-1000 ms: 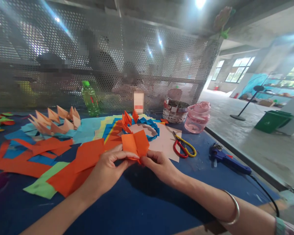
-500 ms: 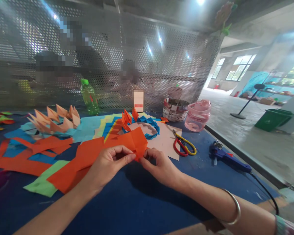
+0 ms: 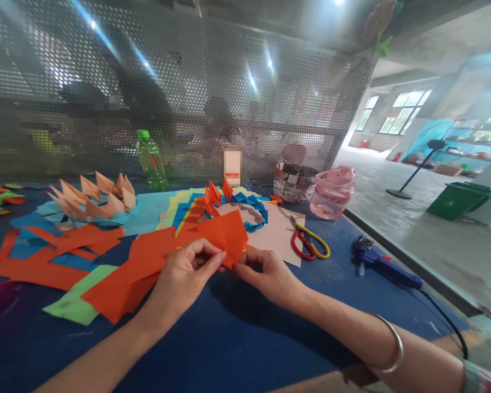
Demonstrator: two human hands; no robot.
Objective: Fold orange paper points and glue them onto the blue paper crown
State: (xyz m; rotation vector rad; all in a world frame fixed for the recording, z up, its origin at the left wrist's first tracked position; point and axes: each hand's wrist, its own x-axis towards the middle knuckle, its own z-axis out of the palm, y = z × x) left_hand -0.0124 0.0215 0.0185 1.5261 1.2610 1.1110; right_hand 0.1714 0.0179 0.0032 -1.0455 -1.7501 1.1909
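A creased square of orange paper [image 3: 229, 232] is held up over the blue table between my two hands. My left hand [image 3: 194, 267] pinches its lower left side, thumb on the near face. At the lower right corner my right hand [image 3: 268, 273] has thumb and fingers closed on the paper's edge. Just behind stands a blue folded-paper ring [image 3: 256, 213] with several orange points [image 3: 213, 194] on its left part. Orange paper strips and sheets [image 3: 149, 251] lie to the left, over a light green piece [image 3: 76, 300].
Scissors [image 3: 306, 240] and a blue glue gun [image 3: 387, 265] with a cord lie at right. Behind them stand a pink jug [image 3: 333, 194] and a woven basket [image 3: 295, 183]. A peach-pointed paper ring [image 3: 92, 202] and a green bottle [image 3: 150, 161] are at left, before a perforated screen [image 3: 253, 71].
The orange square has tilted slightly, and my left thumb has shifted a little on its lower edge. Both hands keep hold. The whole view has moved slightly.
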